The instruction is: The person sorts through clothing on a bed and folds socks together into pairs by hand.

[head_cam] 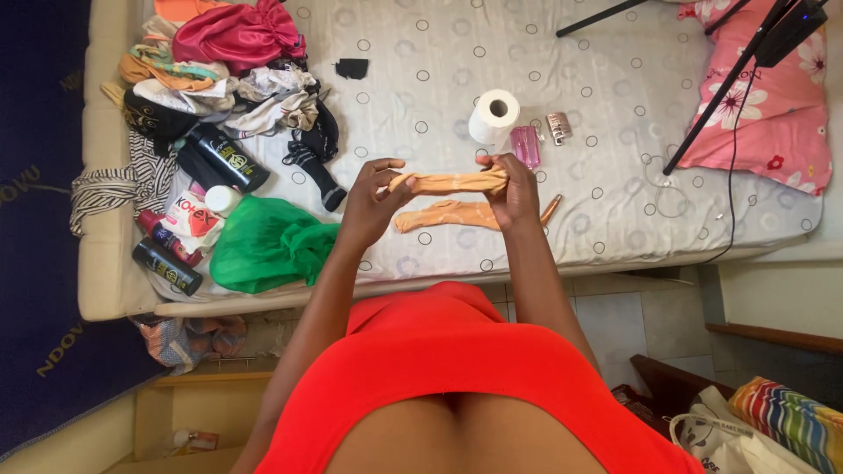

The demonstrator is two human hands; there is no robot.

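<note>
I stand at the edge of a bed [615, 105] covered in a grey sheet with ring marks. My left hand [373, 202] pinches one end of a tan sock [448, 182] and my right hand [514, 189] grips the other end, stretching it level above the sheet. A second tan sock [443, 215] lies flat on the bed just under my hands. A roll of toilet paper [492, 116] stands just beyond my right hand.
A green cloth bag [268, 246], black bottles [224, 158] and a heap of clothes [228, 61] crowd the bed's left side. A pink bottle [526, 145] lies by the roll. A pink floral pillow [773, 96] and black tripod legs [720, 83] occupy the right.
</note>
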